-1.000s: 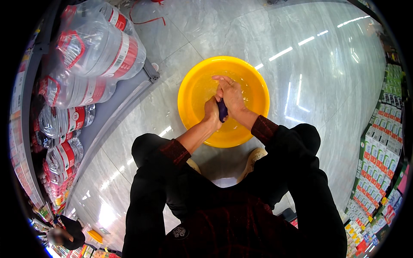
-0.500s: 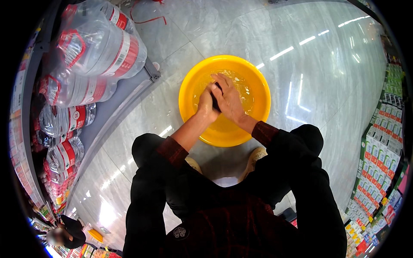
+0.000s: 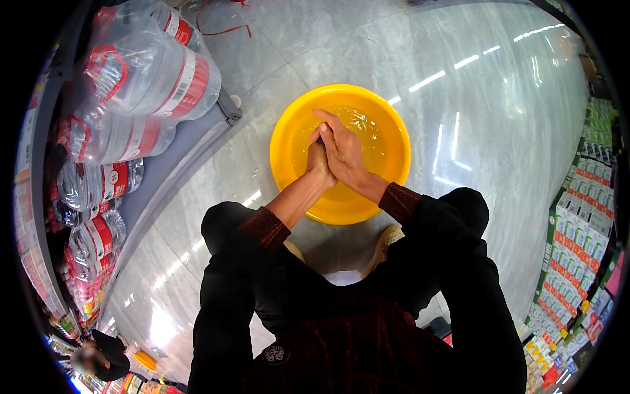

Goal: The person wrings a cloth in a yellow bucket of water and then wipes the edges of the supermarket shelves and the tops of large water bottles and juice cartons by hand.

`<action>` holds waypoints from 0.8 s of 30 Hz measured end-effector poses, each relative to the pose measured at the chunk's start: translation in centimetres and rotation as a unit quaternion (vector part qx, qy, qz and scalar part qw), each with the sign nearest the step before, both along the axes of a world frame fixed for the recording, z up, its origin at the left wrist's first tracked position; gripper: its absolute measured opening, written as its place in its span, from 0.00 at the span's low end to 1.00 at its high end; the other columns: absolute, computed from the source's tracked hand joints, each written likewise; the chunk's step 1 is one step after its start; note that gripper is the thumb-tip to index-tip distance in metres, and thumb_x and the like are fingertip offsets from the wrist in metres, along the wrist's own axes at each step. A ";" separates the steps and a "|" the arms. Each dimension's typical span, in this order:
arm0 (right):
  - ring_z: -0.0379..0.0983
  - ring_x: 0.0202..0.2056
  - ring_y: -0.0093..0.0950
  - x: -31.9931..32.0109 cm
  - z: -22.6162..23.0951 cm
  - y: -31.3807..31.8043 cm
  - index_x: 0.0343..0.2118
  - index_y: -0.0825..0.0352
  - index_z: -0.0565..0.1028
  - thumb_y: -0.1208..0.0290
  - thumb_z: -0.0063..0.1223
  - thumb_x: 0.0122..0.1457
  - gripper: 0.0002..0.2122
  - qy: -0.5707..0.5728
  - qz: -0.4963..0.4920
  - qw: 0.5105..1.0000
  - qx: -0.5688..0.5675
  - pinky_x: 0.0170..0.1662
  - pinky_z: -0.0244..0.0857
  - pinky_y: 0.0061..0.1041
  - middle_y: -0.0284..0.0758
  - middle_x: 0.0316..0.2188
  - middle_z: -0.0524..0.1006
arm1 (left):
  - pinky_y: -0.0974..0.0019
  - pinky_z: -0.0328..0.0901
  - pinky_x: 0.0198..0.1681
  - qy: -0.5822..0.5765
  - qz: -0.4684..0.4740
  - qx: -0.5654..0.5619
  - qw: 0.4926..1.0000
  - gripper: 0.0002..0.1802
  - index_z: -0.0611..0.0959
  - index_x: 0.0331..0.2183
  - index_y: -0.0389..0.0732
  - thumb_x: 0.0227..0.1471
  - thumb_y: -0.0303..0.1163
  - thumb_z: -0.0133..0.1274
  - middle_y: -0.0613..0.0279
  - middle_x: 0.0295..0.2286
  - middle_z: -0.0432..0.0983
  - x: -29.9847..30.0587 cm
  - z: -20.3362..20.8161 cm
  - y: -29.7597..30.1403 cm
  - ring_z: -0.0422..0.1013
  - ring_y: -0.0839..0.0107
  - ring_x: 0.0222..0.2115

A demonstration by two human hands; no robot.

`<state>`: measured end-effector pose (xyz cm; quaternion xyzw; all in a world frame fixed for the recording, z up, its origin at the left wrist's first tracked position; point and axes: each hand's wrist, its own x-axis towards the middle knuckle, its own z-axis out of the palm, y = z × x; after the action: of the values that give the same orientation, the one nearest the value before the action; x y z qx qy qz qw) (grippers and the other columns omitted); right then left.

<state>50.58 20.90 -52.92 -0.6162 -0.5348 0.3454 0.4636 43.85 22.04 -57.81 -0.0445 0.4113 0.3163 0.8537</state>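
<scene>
Yellow plastic basin (image 3: 279, 154), water (image 3: 362, 121) inside. Dark wad (image 3: 319, 140), probably cloth, between palms, toward 10 o'clock from basin centre; mostly hidden. Right hand (image 3: 345, 151) laid over left hand (image 3: 317, 161), fingers toward 11; can't tell either's grip. Likely soft, slippery, water-heavy; best held bunched mid-bulk.

Gray tile flr (image 3: 492, 98) w/ yel. basin (image 3: 282, 146) on it, gray shelf (image 3: 178, 157) w/ lg clear btls (image 3: 157, 79).

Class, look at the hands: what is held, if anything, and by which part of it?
A dark item, mostly hidden, is pressed between the left hand and right hand; its gripped part cannot be told.
</scene>
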 end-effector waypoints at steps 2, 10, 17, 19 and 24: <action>0.70 0.24 0.25 -0.1 0.5 0.3 0.50 0.67 0.68 0.73 0.37 0.64 0.13 0.018 -0.005 0.999 -0.042 0.30 0.65 0.24 0.36 0.20 0.72 | 0.64 0.68 0.41 0.011 0.011 0.003 1.000 0.15 0.71 0.42 0.46 0.60 0.41 0.33 0.63 0.36 0.70 0.2 0.1 -0.1 0.70 0.69 0.38; 0.59 0.19 0.18 -0.4 0.9 1.1 0.49 0.68 0.68 0.72 0.34 0.65 0.13 0.130 -0.030 0.988 -0.082 0.25 0.60 0.20 0.27 0.16 0.62 | 0.64 0.69 0.38 0.048 0.037 0.014 0.998 0.15 0.72 0.40 0.47 0.60 0.41 0.33 0.64 0.35 0.71 0.4 0.8 -0.2 0.70 0.70 0.37; 0.60 0.18 0.19 0.4 0.5 1.8 0.44 0.70 0.71 0.71 0.35 0.65 0.12 0.304 -0.058 0.941 -0.137 0.24 0.61 0.19 0.27 0.15 0.60 | 0.66 0.68 0.29 0.101 0.065 0.006 0.993 0.14 0.73 0.35 0.47 0.59 0.40 0.33 0.65 0.31 0.70 0.9 1.2 -0.5 0.70 0.72 0.31; 0.61 0.18 0.20 1.2 -0.2 2.2 0.42 0.70 0.71 0.70 0.37 0.65 0.11 0.372 -0.097 0.910 -0.154 0.24 0.61 0.20 0.27 0.15 0.60 | 0.64 0.67 0.30 0.154 0.007 0.021 0.988 0.15 0.73 0.36 0.48 0.59 0.43 0.32 0.65 0.32 0.71 1.0 1.6 -0.3 0.70 0.72 0.32; 0.68 0.25 0.24 2.6 -0.9 2.8 0.41 0.68 0.72 0.66 0.40 0.63 0.12 0.368 -0.195 0.897 -0.149 0.33 0.64 0.23 0.33 0.21 0.70 | 0.61 0.61 0.17 0.249 -0.108 0.069 0.960 0.20 0.74 0.35 0.47 0.60 0.49 0.34 0.66 0.29 0.72 1.0 4.6 0.4 0.70 0.73 0.27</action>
<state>53.20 23.72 -53.81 -0.5993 -0.1369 0.5258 0.5879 44.89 22.39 -53.17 0.1395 0.5899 0.2511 0.7547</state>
